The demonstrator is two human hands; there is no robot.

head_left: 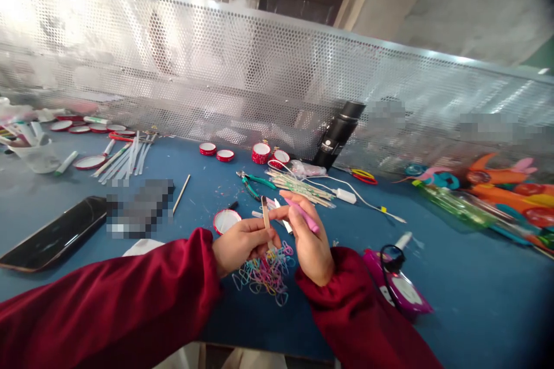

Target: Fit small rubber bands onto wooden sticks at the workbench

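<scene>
Pinched in my left hand is a thin flat wooden stick with a dark upper end, held upright. My right hand is closed around a pink-purple marker, and its fingertips reach close to the stick; whether they touch it I cannot tell. Beneath both hands lies a loose heap of coloured rubber bands. A red-rimmed round white lid or roll sits beside my left hand. Behind the hands are a white pen-like piece and a small black cap, partly covered.
Further back lie teal-handled pliers, wooden sticks, a white cable and a black bottle. Phones and clear glue sticks are left; a purple packet and orange objects right. Perforated metal panel stands behind.
</scene>
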